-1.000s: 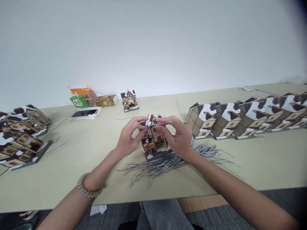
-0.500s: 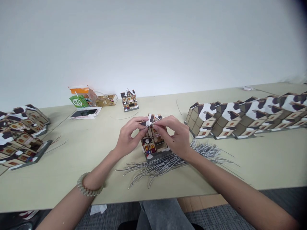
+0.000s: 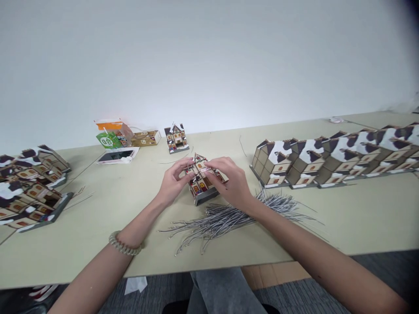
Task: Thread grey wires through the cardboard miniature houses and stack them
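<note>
Bare table (image 3: 108,205) lies open at centre left. A row of houses (image 3: 327,161) blocks the right, stacked houses (image 3: 29,187) the left edge, and the wire pile (image 3: 229,216) the lower centre.

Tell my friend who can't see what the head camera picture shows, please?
Two bare hands, left hand and right hand, hold a small model house tilted above a pale table, just behind a pile of grey wires. A row of model houses lies on the right, and a heap of houses on the left.
</note>
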`<action>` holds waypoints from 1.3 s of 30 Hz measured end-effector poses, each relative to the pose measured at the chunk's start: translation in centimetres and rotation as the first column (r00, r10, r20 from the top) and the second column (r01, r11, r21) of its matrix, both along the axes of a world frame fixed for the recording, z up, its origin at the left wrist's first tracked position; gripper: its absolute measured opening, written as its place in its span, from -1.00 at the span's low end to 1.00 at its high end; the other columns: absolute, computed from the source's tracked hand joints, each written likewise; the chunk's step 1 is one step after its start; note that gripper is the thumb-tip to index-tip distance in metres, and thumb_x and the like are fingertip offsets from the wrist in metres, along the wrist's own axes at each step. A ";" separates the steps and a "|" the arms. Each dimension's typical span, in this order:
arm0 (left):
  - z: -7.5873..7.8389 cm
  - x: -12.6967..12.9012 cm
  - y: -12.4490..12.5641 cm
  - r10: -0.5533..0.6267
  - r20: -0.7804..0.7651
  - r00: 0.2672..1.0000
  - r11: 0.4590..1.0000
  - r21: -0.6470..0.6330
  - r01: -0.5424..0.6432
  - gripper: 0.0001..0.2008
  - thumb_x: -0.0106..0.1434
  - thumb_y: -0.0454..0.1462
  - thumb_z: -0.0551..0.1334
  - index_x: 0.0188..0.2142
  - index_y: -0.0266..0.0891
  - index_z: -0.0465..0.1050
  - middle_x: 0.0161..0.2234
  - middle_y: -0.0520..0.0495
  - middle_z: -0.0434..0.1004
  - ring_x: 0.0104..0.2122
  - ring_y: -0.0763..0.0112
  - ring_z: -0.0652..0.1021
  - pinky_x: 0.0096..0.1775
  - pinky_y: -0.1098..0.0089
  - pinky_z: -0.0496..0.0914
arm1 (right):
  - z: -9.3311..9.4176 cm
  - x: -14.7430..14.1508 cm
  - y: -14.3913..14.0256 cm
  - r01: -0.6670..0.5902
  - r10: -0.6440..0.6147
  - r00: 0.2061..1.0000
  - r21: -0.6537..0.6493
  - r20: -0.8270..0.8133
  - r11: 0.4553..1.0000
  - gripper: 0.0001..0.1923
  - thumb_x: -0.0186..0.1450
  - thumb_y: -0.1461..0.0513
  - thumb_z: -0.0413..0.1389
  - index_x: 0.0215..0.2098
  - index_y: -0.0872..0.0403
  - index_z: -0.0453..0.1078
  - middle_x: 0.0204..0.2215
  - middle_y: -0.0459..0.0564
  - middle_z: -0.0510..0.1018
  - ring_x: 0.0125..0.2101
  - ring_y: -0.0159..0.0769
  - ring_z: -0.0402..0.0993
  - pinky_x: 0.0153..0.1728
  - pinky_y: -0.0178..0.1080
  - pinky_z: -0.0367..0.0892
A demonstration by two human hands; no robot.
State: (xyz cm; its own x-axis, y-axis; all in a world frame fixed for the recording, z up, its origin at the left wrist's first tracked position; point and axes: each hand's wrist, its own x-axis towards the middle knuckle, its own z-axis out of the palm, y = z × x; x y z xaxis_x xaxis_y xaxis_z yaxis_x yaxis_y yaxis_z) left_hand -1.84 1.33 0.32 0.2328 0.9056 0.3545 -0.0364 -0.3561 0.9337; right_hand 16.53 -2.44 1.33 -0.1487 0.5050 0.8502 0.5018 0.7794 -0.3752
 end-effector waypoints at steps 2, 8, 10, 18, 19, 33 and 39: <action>0.0 0.1 0.1 0.039 0.031 0.999 0.995 -0.095 -0.036 -0.57 -0.01 -0.20 0.40 -0.12 -0.23 0.44 0.07 -0.19 0.41 0.04 0.17 0.43 -0.02 0.24 0.37 | 0.1 0.0 -0.1 -0.008 0.008 1.000 0.064 0.013 0.998 -0.84 0.28 0.31 0.04 -0.17 0.07 0.38 -0.31 0.03 0.55 -0.25 -0.29 0.42 -0.23 -0.21 0.37; -0.2 0.0 0.5 0.144 0.079 0.986 0.933 -0.342 -0.109 -0.46 -0.11 -0.20 0.44 -0.10 -0.29 0.44 -0.15 -0.18 0.56 -0.25 0.32 0.54 -0.17 0.29 0.41 | 0.2 0.2 -1.2 -0.139 0.123 0.983 0.114 0.136 0.984 -0.88 0.25 0.33 -0.03 -0.39 0.08 0.32 -0.60 -0.13 0.40 -0.58 -0.46 0.26 -0.51 -0.39 0.22; -0.3 -0.2 0.7 0.169 0.082 0.982 0.925 -0.358 -0.129 -0.45 -0.13 -0.20 0.44 -0.11 -0.30 0.46 -0.18 -0.17 0.57 -0.31 0.35 0.54 -0.21 0.30 0.41 | -0.1 0.2 -1.2 -0.139 0.126 0.959 0.031 0.254 0.990 -0.83 0.24 0.31 -0.04 -0.48 0.09 0.31 -0.65 -0.15 0.38 -0.63 -0.49 0.21 -0.55 -0.39 0.15; -0.8 -0.4 1.4 0.256 0.031 0.966 0.909 -0.348 -0.230 -0.58 -0.12 -0.07 0.40 -0.31 -0.30 0.54 -0.28 -0.13 0.56 -0.34 0.39 0.50 -0.30 0.37 0.41 | -0.8 -0.2 -0.5 0.231 0.007 0.737 -0.262 0.675 0.937 -0.73 0.29 0.26 -0.06 -0.43 0.13 0.44 -0.47 0.04 0.57 -0.51 -0.35 0.39 -0.51 -0.29 0.01; -0.9 -0.4 1.5 0.274 0.023 0.961 0.906 -0.340 -0.250 -0.59 -0.12 -0.06 0.40 -0.34 -0.30 0.53 -0.31 -0.11 0.55 -0.36 0.40 0.49 -0.31 0.38 0.40 | -0.8 -0.3 -0.5 0.255 0.011 0.726 -0.284 0.688 0.924 -0.73 0.30 0.25 -0.06 -0.41 0.14 0.45 -0.45 0.05 0.58 -0.49 -0.33 0.41 -0.50 -0.28 0.02; -0.8 -0.2 1.3 0.337 -0.039 0.941 0.895 -0.296 -0.333 -0.61 -0.18 -0.03 0.42 -0.50 -0.29 0.46 -0.40 -0.05 0.51 -0.39 0.39 0.46 -0.33 0.34 0.40 | -1.5 -0.8 -0.8 0.176 0.167 0.761 -0.447 0.627 0.877 -0.70 0.38 0.27 -0.13 -0.11 0.09 0.43 -0.17 0.09 0.54 -0.23 -0.24 0.46 -0.36 -0.29 0.22; -0.6 0.2 0.7 0.309 -0.047 0.950 0.913 -0.265 -0.310 -0.55 -0.21 0.03 0.43 -0.48 -0.28 0.47 -0.43 -0.06 0.53 -0.40 0.37 0.47 -0.31 0.31 0.41 | -2.5 -1.2 -0.5 0.168 0.196 0.721 -0.443 0.664 0.881 -0.67 0.40 0.25 -0.18 -0.08 0.17 0.37 -0.13 0.18 0.52 -0.10 -0.13 0.45 -0.18 -0.18 0.31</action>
State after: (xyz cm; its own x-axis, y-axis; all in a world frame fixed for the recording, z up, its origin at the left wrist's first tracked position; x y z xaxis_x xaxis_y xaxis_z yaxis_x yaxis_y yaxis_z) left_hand -1.63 2.07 -0.33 -0.0736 0.9931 0.0910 0.0394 -0.0882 0.9953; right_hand 15.33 -2.94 -1.12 -0.5935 0.7822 0.1895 0.7452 0.6230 -0.2378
